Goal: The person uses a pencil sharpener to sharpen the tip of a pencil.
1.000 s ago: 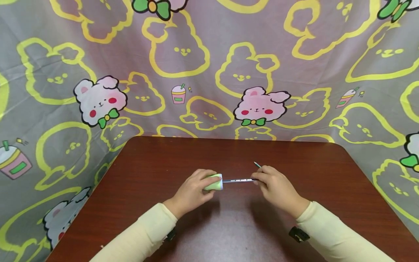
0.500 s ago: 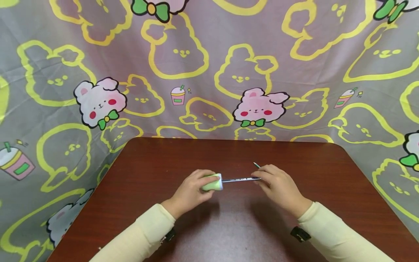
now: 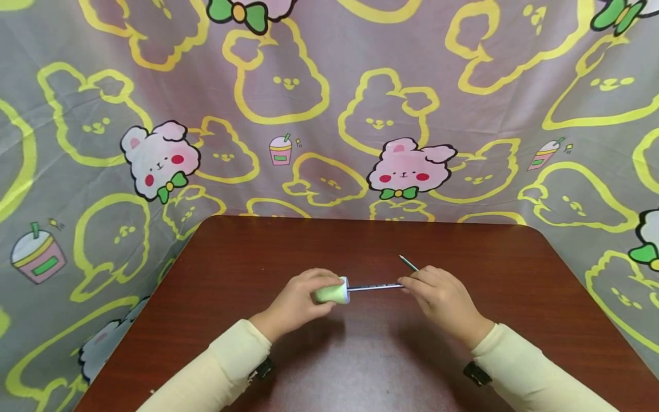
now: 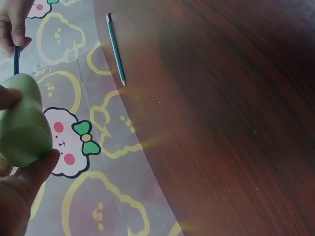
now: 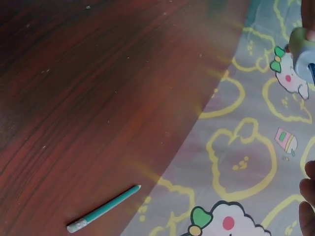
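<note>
My left hand (image 3: 298,294) grips a pale green pencil sharpener (image 3: 329,293), its fingers wrapped around the rounded body. The sharpener's whitish end faces right, and a dark blue pencil (image 3: 376,286) enters it, lying almost level. At the pencil's other end, my right hand (image 3: 443,294) pinches it between thumb and fingers. From the left wrist, the sharpener (image 4: 27,128) shows its smooth green back, with the thumb below it. The right wrist view catches the sharpener's pale end (image 5: 305,61) and some right fingers (image 5: 307,191) at the edge. The pencil's tip is hidden inside the sharpener.
A teal pencil (image 4: 116,51) with a whitish eraser end lies on the dark red-brown table (image 3: 257,252), beyond my right hand. Behind the table hangs a grey curtain (image 3: 319,131) printed with cartoon rabbits. Black straps cross both wrists.
The sharpener and left hand have sunk slightly down and left. My right fingers first slid outward along the dark pencil, then came back in, with the hand a little lower.
</note>
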Demonstrator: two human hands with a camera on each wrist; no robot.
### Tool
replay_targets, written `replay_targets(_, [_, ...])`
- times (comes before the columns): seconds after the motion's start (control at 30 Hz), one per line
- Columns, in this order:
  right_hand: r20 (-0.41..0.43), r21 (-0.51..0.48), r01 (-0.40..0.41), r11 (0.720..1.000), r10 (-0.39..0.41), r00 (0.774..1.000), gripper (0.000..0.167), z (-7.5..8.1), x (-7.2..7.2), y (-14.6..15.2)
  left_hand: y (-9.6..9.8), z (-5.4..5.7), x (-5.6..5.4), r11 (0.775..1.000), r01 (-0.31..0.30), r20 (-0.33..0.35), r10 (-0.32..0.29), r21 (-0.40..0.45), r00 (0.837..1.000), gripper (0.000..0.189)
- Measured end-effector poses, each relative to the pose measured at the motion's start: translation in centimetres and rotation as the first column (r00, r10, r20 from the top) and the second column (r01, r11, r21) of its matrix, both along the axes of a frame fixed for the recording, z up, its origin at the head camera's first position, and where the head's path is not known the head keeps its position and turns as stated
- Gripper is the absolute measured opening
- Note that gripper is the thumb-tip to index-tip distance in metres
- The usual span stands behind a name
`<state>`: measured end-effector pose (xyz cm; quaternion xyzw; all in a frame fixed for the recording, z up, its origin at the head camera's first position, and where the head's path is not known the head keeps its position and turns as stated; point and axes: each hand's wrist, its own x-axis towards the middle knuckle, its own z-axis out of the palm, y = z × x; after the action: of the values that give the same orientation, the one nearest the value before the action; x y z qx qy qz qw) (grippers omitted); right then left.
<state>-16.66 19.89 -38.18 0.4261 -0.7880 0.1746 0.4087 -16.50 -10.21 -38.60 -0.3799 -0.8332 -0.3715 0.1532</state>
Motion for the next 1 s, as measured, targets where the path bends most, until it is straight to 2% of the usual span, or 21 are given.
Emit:
replay_targets(0.1, [-0.045,0.017,-0.004,1.0,0.005,0.999,0.037,-0.1,-0.1,-0.2,0.0,0.1,0.1,1.0,-0.002,0.007,0.003,-0.021,1.0,0.037])
replay_targets(0.23, [-0.017,0.043,-0.002,0.999,0.003,1.0,0.04,-0.2,0.0,-0.3,-0.1,0.0,0.3,0.999,-0.001,-0.031,0.0,-0.037,1.0,0.037])
replay_targets(0.37, [0.049,0.059,0.004,0.998,-0.007,0.999,0.039,-0.1,0.2,-0.3,-0.1,-0.3,0.3,0.999,0.009,-0.106,-0.013,-0.044,0.994,0.038])
replay_targets(0.43, [0.105,0.076,0.02,0.997,-0.028,0.994,0.025,0.1,0.4,-0.4,-0.2,-0.5,0.2,0.999,0.009,-0.158,-0.017,-0.049,0.987,0.038])
replay_targets(0.5, [0.217,0.104,0.04,0.994,-0.062,0.974,0.01,0.4,0.6,-0.4,-0.2,-0.6,0.1,0.998,0.009,-0.22,-0.022,-0.061,0.975,0.039])
replay_targets(0.53, [0.302,0.119,0.044,0.992,-0.079,0.95,0.006,0.6,0.7,-0.5,-0.3,-0.6,0.0,0.998,0.011,-0.248,-0.027,-0.065,0.968,0.04])
replay_targets(0.57, [0.411,0.133,0.038,0.99,-0.09,0.907,0.007,0.8,0.7,-0.5,-0.3,-0.7,-0.1,0.997,0.016,-0.278,-0.035,-0.072,0.96,0.04])
replay_targets(0.6, [0.517,0.139,0.031,0.99,-0.099,0.85,0.007,1.1,0.7,-0.5,-0.3,-0.7,-0.2,0.996,0.021,-0.306,-0.046,-0.082,0.951,0.041])
replay_targets(0.63, [0.618,0.138,0.026,0.99,-0.107,0.779,0.007,1.4,0.7,-0.5,-0.4,-0.8,-0.2,0.995,0.027,-0.332,-0.057,-0.093,0.942,0.041])
replay_targets(0.7, [0.798,0.112,0.014,0.994,-0.099,0.594,0.009,1.8,0.5,-0.4,-0.4,-0.8,-0.3,0.992,0.041,-0.374,-0.083,-0.118,0.924,0.043])
replay_targets(0.73, [0.855,0.095,0.01,0.995,-0.087,0.511,0.01,2.0,0.4,-0.4,-0.5,-0.8,-0.3,0.991,0.046,-0.387,-0.093,-0.128,0.917,0.044])
replay_targets(0.77, [0.896,0.08,0.013,0.997,-0.077,0.438,0.011,2.1,0.3,-0.4,-0.5,-0.8,-0.3,0.989,0.049,-0.398,-0.1,-0.137,0.912,0.044])
replay_targets(0.8, [0.91,0.075,0.016,0.997,-0.075,0.408,0.012,2.2,0.2,-0.4,-0.5,-0.8,-0.3,0.989,0.049,-0.401,-0.103,-0.142,0.91,0.044])
replay_targets(0.83, [0.915,0.074,0.017,0.997,-0.075,0.397,0.012,2.2,0.2,-0.4,-0.5,-0.8,-0.3,0.988,0.045,-0.401,-0.1,-0.145,0.911,0.045])
replay_targets(0.87, [0.912,0.078,0.021,0.997,-0.08,0.402,0.013,2.2,0.2,-0.5,-0.5,-0.8,-0.2,0.989,0.039,-0.392,-0.093,-0.144,0.915,0.044])
replay_targets(0.9, [0.89,0.094,0.025,0.995,-0.095,0.446,0.013,2.2,0.3,-0.5,-0.6,-0.8,-0.3,0.99,0.032,-0.371,-0.081,-0.136,0.925,0.044])
replay_targets(0.93, [0.853,0.117,0.036,0.992,-0.119,0.508,0.014,2.1,0.4,-0.6,-0.6,-0.8,-0.3,0.992,0.022,-0.338,-0.064,-0.125,0.939,0.043])
replay_targets(0.97, [0.794,0.143,0.049,0.989,-0.144,0.59,0.015,1.9,0.5,-0.7,-0.6,-0.8,-0.3,0.993,0.01,-0.301,-0.045,-0.114,0.953,0.042])
replay_targets(1.0, [0.707,0.159,0.057,0.986,-0.154,0.691,0.017,1.6,0.5,-0.7,-0.6,-0.8,-0.3,0.995,-0.002,-0.256,-0.025,-0.103,0.966,0.041])
